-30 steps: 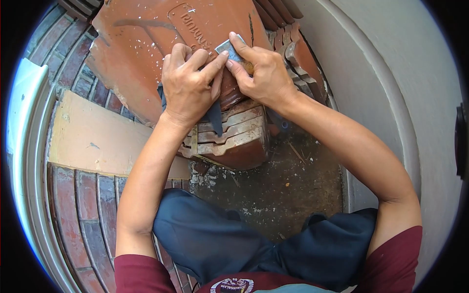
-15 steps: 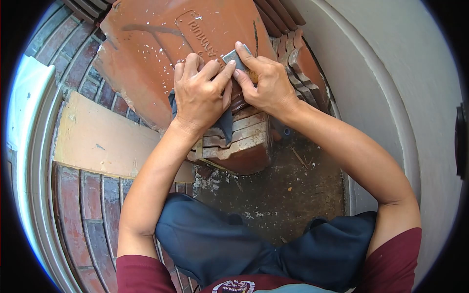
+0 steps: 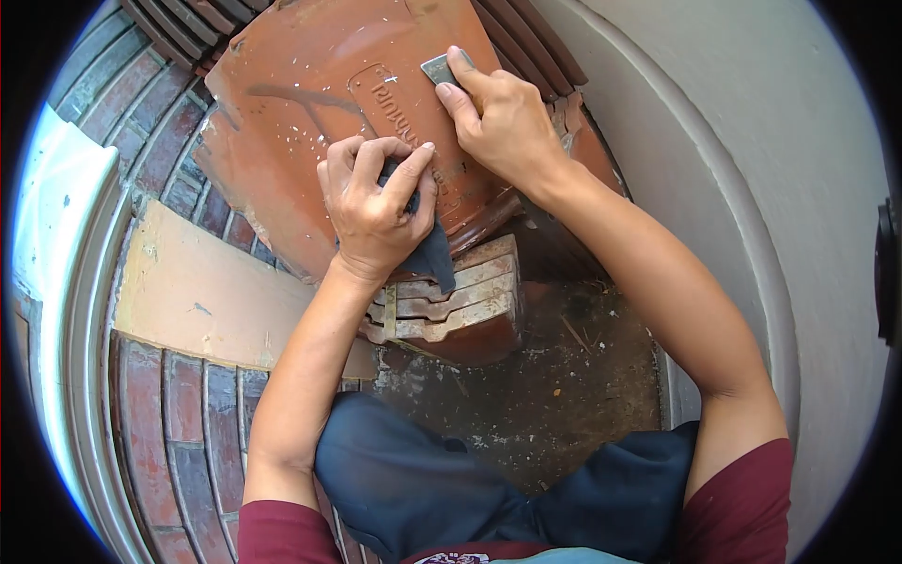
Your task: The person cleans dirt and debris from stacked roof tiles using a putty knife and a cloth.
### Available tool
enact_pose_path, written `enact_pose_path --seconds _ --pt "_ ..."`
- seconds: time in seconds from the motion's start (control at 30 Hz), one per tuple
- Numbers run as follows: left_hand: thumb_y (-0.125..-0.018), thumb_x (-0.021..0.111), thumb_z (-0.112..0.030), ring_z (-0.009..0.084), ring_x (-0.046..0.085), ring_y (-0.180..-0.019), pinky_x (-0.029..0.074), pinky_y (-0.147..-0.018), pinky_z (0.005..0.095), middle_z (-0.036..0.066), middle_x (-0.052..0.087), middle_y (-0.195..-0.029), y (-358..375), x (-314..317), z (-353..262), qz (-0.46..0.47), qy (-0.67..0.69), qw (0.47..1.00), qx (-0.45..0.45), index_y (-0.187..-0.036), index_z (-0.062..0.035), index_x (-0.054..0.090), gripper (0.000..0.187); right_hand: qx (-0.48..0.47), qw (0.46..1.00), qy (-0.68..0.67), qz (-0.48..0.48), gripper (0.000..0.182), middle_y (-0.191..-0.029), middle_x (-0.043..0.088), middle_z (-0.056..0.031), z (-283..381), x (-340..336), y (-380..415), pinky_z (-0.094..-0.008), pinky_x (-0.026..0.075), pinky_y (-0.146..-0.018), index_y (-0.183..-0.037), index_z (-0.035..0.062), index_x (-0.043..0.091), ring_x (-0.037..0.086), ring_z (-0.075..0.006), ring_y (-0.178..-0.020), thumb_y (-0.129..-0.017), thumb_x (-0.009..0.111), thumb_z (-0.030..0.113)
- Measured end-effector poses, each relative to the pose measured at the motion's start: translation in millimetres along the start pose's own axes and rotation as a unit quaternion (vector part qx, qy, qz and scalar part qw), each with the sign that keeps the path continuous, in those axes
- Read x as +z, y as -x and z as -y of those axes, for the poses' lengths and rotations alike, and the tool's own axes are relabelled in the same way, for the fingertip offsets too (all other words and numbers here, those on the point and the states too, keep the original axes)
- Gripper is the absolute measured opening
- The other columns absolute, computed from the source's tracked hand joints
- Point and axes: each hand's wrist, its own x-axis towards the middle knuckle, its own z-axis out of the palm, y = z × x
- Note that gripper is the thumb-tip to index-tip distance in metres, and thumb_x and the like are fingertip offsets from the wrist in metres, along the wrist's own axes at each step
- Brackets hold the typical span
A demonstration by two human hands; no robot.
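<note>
In the head view a large orange roof tile point(image 3: 310, 56) with raised lettering lies tilted on a stack of tiles point(image 3: 470, 305). My right hand point(image 3: 512, 127) pinches a small flat grey metal scraper blade point(image 3: 438, 69) between thumb and fingers, over the tile's upper right part. My left hand point(image 3: 376, 202) is curled around a dark cloth point(image 3: 434, 258) lower on the tile, beside the lettering. Part of the cloth hangs past the tile's lower edge. White specks dot the tile's surface.
More ridged tiles point(image 3: 536, 42) stand behind on the right, against a pale curved wall point(image 3: 733, 188). A beige board point(image 3: 207, 291) lies on brick paving point(image 3: 141, 423) at left. Debris is scattered over the dark floor point(image 3: 564, 395) before my knees.
My right hand has moved up the tile with the blade, away from my left hand. The left hand has shifted slightly down, its fingers more curled, and more cloth shows.
</note>
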Motion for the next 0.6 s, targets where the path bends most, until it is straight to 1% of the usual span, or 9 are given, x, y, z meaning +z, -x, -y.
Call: enact_pose_path --seconds 0.07,0.13,0.2,0.23,0.33,0.37,0.47,0.6 --pt "-0.071 0.079 -0.013 0.0269 0.057 -0.104 0.040 -0.086 0.0413 -0.001 0.067 -0.104 0.5 -0.8 -0.7 -0.012 -0.008 1.000 0.000 -0.099 -0.0195 0.077 0.029 -0.003 1.000 0.014 0.006 0.048 -0.080 0.062 -0.0312 -0.3 -1.4 13.8 -0.0525 0.055 -0.065 -0.141 0.0046 0.059 0.066 -0.0491 -0.074 -0.098 0.064 0.028" --pt "-0.070 0.079 -0.014 0.0280 0.057 -0.109 0.039 -0.091 0.0433 -0.001 0.068 -0.109 0.3 0.0 -2.1 -0.018 -0.014 1.000 0.000 -0.098 -0.0202 0.078 0.029 0.013 0.999 0.016 0.040 0.048 -0.080 0.061 -0.0287 -2.3 -7.3 40.1 -0.0525 0.056 -0.064 -0.140 0.0057 0.060 0.066 -0.0485 -0.071 -0.099 0.064 0.029" --pt "-0.069 0.079 -0.015 0.0290 0.057 -0.113 0.038 -0.094 0.0452 -0.001 0.068 -0.113 1.6 0.4 -3.3 -0.016 -0.023 1.000 -0.001 -0.097 -0.0208 0.078 0.028 0.017 0.998 0.006 0.065 0.048 -0.081 0.061 -0.0274 -0.4 -12.4 47.3 -0.0525 0.056 -0.064 -0.141 0.0065 0.060 0.066 -0.0483 -0.070 -0.099 0.064 0.029" --pt "-0.069 0.079 -0.015 0.0295 0.057 -0.115 0.037 -0.095 0.0457 -0.001 0.068 -0.114 1.2 1.2 -3.5 -0.012 -0.025 1.000 -0.002 -0.097 -0.0206 0.078 0.028 0.012 0.998 0.010 0.066 0.047 -0.083 0.063 -0.0292 0.1 -13.6 40.7 -0.0540 0.057 -0.066 -0.141 0.0057 0.060 0.067 -0.0499 -0.074 -0.100 0.063 0.029" --pt "-0.069 0.078 -0.014 0.0310 0.057 -0.119 0.037 -0.100 0.0472 -0.001 0.069 -0.118 -0.7 2.1 -4.5 -0.003 -0.031 1.000 -0.002 -0.096 -0.0197 0.077 0.027 0.002 0.999 0.038 0.035 0.047 -0.087 0.064 -0.0320 8.2 -3.6 -4.5 -0.0549 0.058 -0.068 -0.140 0.0048 0.060 0.068 -0.0514 -0.080 -0.100 0.060 0.029" --pt "-0.069 0.078 -0.014 0.0314 0.057 -0.120 0.036 -0.102 0.0477 0.000 0.069 -0.119 -1.2 2.1 -4.4 -0.001 -0.031 1.000 -0.002 -0.096 -0.0192 0.077 0.027 0.014 0.998 0.044 0.041 0.047 -0.092 0.065 -0.0339 13.3 -5.2 -17.8 -0.0560 0.058 -0.070 -0.140 0.0039 0.059 0.068 -0.0530 -0.083 -0.100 0.059 0.030" --pt "-0.070 0.077 -0.014 0.0319 0.057 -0.123 0.035 -0.107 0.0491 0.000 0.070 -0.123 0.1 -0.4 -6.0 0.013 -0.018 1.000 -0.005 -0.095 -0.0181 0.078 0.025 0.018 0.996 0.060 0.057 0.049 -0.092 0.066 -0.0343 13.1 -8.9 -13.0 -0.0551 0.059 -0.071 -0.141 0.0034 0.059 0.069 -0.0529 -0.081 -0.101 0.058 0.032" --pt "-0.072 0.077 -0.015 0.0307 0.059 -0.126 0.034 -0.111 0.0495 0.001 0.072 -0.124 -0.6 0.6 -5.8 0.017 -0.023 1.000 -0.007 -0.094 -0.0171 0.078 0.022 0.052 0.990 0.057 0.118 0.048 -0.091 0.065 -0.0350 20.6 -21.0 12.2 -0.0538 0.060 -0.073 -0.140 0.0026 0.060 0.070 -0.0517 -0.080 -0.102 0.058 0.032"
